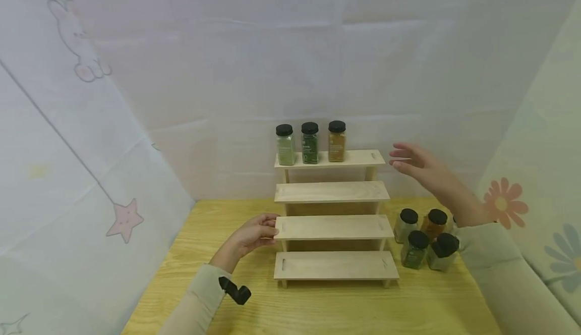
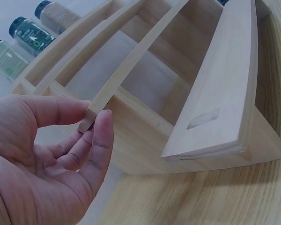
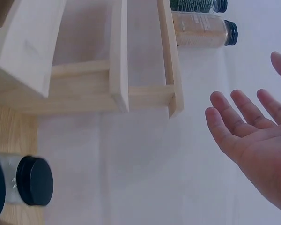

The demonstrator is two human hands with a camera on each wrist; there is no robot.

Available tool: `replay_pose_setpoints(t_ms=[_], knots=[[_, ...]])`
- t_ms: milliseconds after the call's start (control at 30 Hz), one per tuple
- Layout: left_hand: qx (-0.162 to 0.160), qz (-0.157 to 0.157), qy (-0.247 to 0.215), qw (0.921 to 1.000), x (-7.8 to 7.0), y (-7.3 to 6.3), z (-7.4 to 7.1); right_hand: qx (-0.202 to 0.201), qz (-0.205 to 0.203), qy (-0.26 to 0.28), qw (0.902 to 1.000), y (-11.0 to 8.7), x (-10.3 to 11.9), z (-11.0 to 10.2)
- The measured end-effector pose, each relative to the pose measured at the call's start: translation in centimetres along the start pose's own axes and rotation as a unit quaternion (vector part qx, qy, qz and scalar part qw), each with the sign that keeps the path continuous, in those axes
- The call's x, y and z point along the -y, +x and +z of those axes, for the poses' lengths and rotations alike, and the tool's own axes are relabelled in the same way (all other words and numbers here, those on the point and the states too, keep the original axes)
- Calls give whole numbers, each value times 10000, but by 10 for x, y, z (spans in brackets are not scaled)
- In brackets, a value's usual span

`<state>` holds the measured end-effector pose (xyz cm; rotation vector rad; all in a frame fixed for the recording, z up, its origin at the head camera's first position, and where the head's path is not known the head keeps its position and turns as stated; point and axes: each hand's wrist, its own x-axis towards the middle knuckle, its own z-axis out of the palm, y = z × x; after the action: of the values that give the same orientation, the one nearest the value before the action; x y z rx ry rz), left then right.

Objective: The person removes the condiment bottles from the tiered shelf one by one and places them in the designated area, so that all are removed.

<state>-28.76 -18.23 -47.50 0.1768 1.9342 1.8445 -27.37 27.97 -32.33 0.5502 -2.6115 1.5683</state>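
A tiered wooden spice rack (image 1: pixel 333 227) stands on the table. At its left side my left hand (image 1: pixel 253 234) grips the end of one step; in the left wrist view thumb and fingers pinch that board's edge. On the top step stand three black-lidded spice jars: pale green (image 1: pixel 286 148), dark green (image 1: pixel 310 146) and orange-brown (image 1: pixel 337 144). My right hand (image 1: pixel 415 166) hovers beside the top step's right end, apart from it. In the right wrist view that hand (image 3: pixel 253 131) has its fingers spread and holds nothing.
Right of the rack, several more jars cluster on the wooden table (image 1: pixel 236 310), among them a green one (image 1: pixel 413 252) and a reddish-orange one (image 1: pixel 434 224). Some are partly behind the right sleeve (image 1: pixel 490 254). A white cloth wall (image 1: pixel 236 98) rises behind the rack.
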Motion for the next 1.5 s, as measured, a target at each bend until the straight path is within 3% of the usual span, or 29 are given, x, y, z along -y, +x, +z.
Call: replay_pose_setpoints(t_ms=[367,767,1000,1500], knots=[[-47,74,68,9999,-2,-1,-1,246,69,101,9996,40,18,15],[-122,-23,120,9999,-5,-2,-3,144,92,797,9967,77,30,27],[-150,-33,73,9999,-5,-3,0,72,-101,1212,9925,93,31,37],[-179,-86,-16,9998,-7,-3,5,144,-185,1497,9884,122,23,56]])
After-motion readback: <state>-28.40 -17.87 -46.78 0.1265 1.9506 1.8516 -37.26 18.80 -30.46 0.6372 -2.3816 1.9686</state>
